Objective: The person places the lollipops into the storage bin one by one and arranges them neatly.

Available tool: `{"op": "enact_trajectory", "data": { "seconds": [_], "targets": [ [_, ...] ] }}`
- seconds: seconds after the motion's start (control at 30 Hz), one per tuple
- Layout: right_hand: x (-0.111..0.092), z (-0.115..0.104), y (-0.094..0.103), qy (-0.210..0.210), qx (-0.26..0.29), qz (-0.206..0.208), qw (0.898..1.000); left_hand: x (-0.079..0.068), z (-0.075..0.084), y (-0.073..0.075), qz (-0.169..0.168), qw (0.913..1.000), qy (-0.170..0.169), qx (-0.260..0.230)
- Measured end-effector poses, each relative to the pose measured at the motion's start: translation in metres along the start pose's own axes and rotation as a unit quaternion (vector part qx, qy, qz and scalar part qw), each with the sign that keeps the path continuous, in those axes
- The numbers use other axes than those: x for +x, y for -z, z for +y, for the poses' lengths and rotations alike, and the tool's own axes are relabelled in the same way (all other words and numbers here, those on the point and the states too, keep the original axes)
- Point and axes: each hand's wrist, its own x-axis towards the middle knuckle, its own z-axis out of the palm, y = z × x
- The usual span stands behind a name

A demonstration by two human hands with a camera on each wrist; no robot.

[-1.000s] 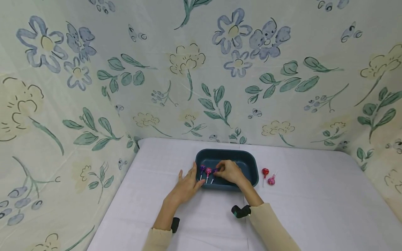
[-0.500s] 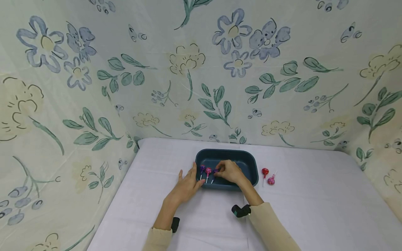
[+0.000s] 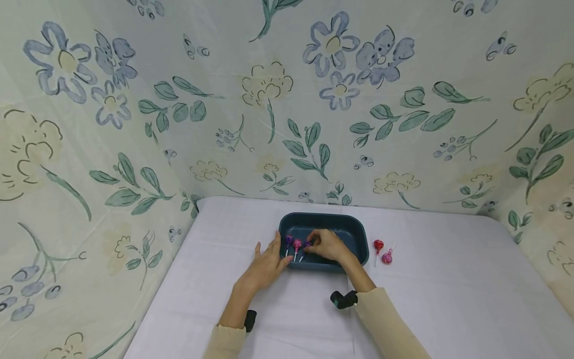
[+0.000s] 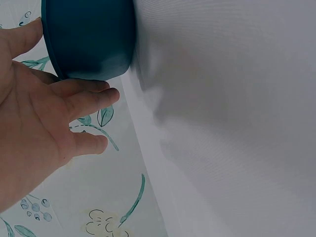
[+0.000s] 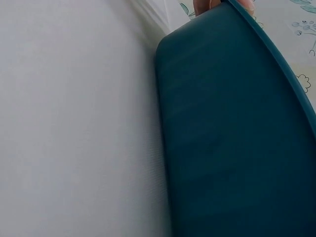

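Cloth (image 3: 215, 60), floral, hung behind and to the left. Desk (image 3: 448, 279), white-covered, in front of it. Tray (image 3: 352, 234), dark blue, sat on the desk, long axis left to right.

Sleeves (image 3: 387, 319) cream; a small black camera (image 3: 344, 300) at each wrist.

Left hand (image 3: 264, 266): outside the tray's left end, fingers straight along the wall, thumb by the near corner. Grip wide, holding nothing.

Right hand (image 3: 331, 247): in over the near rim. Grip narrow, thumb and fingertips seemingly pinching the purple held pop (image 3: 307, 245) near its head. Contact partly covered; the right wrist view showed mainly the tray's outer wall, so firmness could not be told.

Key relation: the held pop lay inside the tray, just left of the right grip, head far, stick toward the person, near end slanting slightly left. Its axis ran across the tray's short side, close to parallel with the pink middle pop (image 3: 297, 243) and purple end pop (image 3: 289, 239). Right hand nearer; both those pops lay between it and the left.

Outside, right of the tray: red pop (image 3: 378, 245), stick toward the person; pink outer pop (image 3: 387, 258) beside it, stick pointing away.
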Motion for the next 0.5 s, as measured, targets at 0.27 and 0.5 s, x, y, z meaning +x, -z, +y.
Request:
{"op": "enact_trajectory", "data": {
  "seconds": [0.27, 0.5],
  "targets": [
    [-0.003, 0.005, 0.004, 0.008, -0.008, 0.002, 1.000, 0.000, 0.000, 0.000, -0.004, 1.0000, 0.000, -0.003],
    [-0.018, 0.012, 0.036, 0.057, 0.018, 0.073, 0.995, -0.001, 0.002, 0.001, -0.008, 0.9999, 0.006, -0.004]
  ]
}}
